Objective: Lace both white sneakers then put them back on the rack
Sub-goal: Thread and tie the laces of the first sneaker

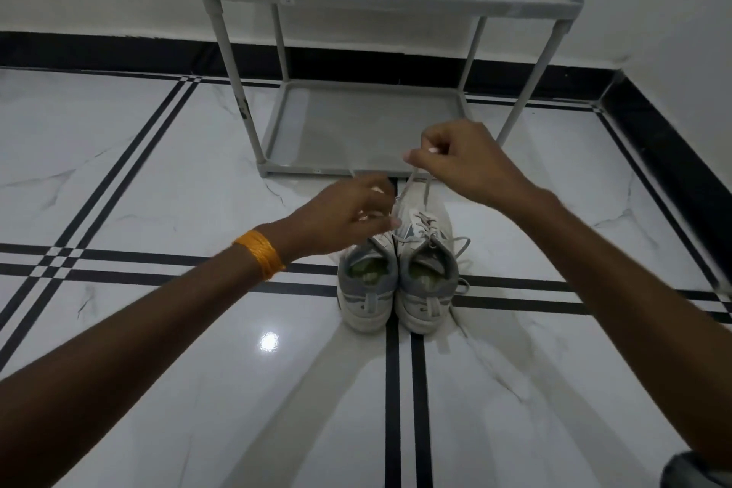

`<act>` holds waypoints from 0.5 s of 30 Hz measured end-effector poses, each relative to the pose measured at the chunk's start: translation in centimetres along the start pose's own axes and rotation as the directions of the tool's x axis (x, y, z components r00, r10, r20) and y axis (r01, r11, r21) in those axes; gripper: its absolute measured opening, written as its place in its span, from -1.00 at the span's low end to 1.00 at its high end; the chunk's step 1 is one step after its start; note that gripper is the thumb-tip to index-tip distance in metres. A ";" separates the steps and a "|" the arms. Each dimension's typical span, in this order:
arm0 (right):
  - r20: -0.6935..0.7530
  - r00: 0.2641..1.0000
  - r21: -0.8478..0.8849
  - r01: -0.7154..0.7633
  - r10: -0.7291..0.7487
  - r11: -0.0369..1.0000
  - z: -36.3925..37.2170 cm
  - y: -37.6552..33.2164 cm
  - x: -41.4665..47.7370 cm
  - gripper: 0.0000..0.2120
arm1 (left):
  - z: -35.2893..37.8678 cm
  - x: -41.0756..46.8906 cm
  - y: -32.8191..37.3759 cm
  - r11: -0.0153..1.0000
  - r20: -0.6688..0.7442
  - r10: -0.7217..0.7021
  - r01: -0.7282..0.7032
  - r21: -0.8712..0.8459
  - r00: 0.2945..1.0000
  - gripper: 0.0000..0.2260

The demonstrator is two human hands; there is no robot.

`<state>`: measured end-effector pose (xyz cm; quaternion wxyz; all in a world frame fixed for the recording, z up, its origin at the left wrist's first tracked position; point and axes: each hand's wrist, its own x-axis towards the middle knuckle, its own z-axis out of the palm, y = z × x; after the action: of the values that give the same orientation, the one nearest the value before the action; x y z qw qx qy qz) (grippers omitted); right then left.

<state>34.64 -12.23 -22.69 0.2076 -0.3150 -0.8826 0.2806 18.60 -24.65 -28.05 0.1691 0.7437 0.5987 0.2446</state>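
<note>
Two white sneakers stand side by side on the floor, heels toward me: the left sneaker [366,281] and the right sneaker [427,269]. My left hand [340,216] hovers over the front of the left sneaker, fingers pinched on a lace end. My right hand [463,160] is raised above the shoes and pinches another stretch of white lace [420,190] that runs down toward them. The right sneaker's own laces [459,246] hang loose off its right side. The grey shoe rack [356,131] stands just beyond, both visible shelves bare.
The floor is glossy white marble with black stripes [404,388]. A black skirting [653,139] runs along the white walls behind and to the right. An orange band [259,254] sits on my left wrist.
</note>
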 end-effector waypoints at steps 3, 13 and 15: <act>0.105 0.989 -0.027 0.106 -0.102 0.994 -0.4 -1.1 1.1 -0.64 | 0.2 1.6 0.6 0.872 0.052 0.212 -0.213 0.441 0.976 -0.76; 0.110 0.990 -0.004 -0.089 0.089 0.996 2.4 0.9 0.0 -0.62 | -3.2 4.0 0.5 0.802 0.068 -0.437 0.423 -0.422 0.897 -0.69; 0.170 0.981 0.078 -0.103 0.089 0.992 3.9 0.9 -0.8 -0.78 | -3.0 3.7 0.6 0.696 0.103 -0.489 0.459 -0.552 0.866 -0.71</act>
<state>33.47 -13.62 -26.33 0.1329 -0.3234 -0.8676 0.3536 17.99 -21.28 -24.61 0.4208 0.4745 0.6754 0.3763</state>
